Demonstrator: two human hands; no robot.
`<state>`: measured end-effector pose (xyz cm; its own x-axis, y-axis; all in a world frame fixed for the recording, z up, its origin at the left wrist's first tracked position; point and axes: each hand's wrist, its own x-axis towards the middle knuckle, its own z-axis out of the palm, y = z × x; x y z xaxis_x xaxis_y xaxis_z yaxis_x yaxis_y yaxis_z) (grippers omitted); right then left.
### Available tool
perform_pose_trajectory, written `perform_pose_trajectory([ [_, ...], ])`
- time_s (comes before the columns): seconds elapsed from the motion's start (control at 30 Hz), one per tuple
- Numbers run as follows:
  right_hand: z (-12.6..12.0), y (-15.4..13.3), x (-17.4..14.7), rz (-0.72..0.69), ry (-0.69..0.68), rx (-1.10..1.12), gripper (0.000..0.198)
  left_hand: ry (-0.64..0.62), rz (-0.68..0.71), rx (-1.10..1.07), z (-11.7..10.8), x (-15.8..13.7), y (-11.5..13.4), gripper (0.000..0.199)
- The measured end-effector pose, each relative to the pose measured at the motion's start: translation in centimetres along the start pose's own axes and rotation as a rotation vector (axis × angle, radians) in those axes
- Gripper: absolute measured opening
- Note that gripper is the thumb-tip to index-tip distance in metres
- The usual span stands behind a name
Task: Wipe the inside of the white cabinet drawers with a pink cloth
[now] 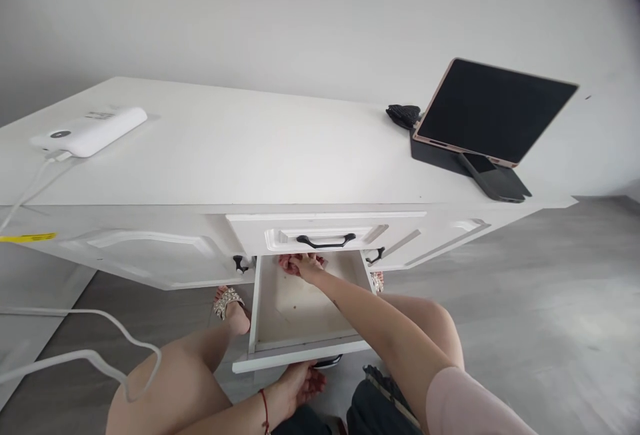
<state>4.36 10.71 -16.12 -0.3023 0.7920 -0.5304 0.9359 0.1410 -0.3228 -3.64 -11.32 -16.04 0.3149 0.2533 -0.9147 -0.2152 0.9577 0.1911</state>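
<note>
A white drawer [305, 342] is pulled out from the middle of the cabinet, below another drawer that is closed. Inside it, toward the back, my right hand [311, 268] is closed on a crumpled pinkish-red cloth [287, 263], pressed to the drawer bottom. Small dark specks mark that bottom. My left hand [300, 387], with a red string bracelet at the wrist, is below the drawer front. Its fingers are curled at the left end of the black drawer handle [329, 362], and part of the grip is hidden.
On the white cabinet top [260, 148] are a white power bank [95, 132] with a cable, a propped tablet [495, 112], a dark phone [493, 178] and a black item [403, 115]. White cables [95, 355] hang at left. My knees flank the drawer.
</note>
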Motion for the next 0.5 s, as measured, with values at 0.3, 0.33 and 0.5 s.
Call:
perform_pose_trajectory([
  [0.3, 4.3, -1.2, -7.2, -0.162, -0.272, -0.118, 0.079, -0.001, 0.001, 0.061, -0.3, 0.4, 0.1, 0.027],
  [0.33, 4.6, -1.6, -7.5, -0.162, -0.292, -0.122, 0.076, -0.006, 0.004, 0.074, -0.3, 0.2, 0.2, 0.028],
  [0.5, 5.0, -2.2, -8.2, -0.102, -0.258, -0.079, 0.053, -0.007, -0.001, 0.094, -0.1, -0.7, 0.7, 0.03],
])
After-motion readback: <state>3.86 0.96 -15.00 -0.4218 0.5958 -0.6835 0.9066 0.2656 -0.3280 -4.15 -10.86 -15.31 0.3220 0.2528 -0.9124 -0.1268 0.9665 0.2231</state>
